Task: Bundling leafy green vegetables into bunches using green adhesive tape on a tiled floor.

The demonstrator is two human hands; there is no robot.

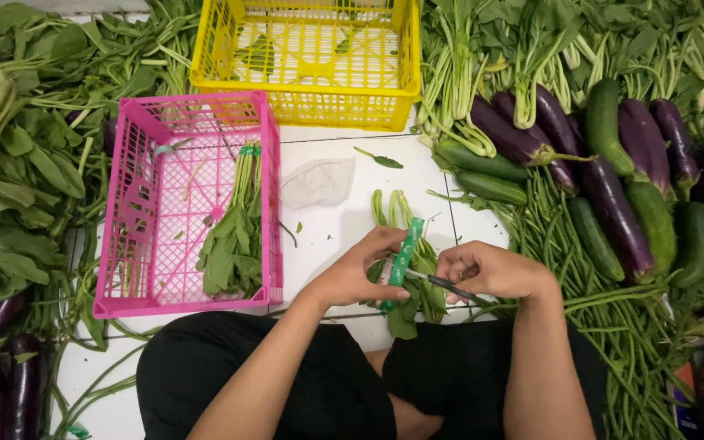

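Heaps of loose leafy greens (18, 155) spread far out beyond the left hand; beyond the right hand, a pile of purple eggplants (613, 212), cucumbers (653, 220) and long beans (629, 326). Plenty unbundled, by the look of it.

Yellow crate (307, 61) straight ahead of both hands, nearly empty, a few stray leaves inside.

Pink crate (185, 204) just beyond the left hand: one tied bundle of greens (234, 236) lies in it, so judged one done, most left.

Spinach bunch (407, 269) on the white floor between the hands, stems pointing away, leaves toward the knees.

Left hand (360, 273) curled, fingers pinching the green tape (405, 248) across the stems, touching the bunch.

Right hand (490, 273) closed round small scissors (446, 285), blades meeting the tape. Tie looks nearly finished.

Crumpled clear plastic bag (317, 181) ahead of the left hand.
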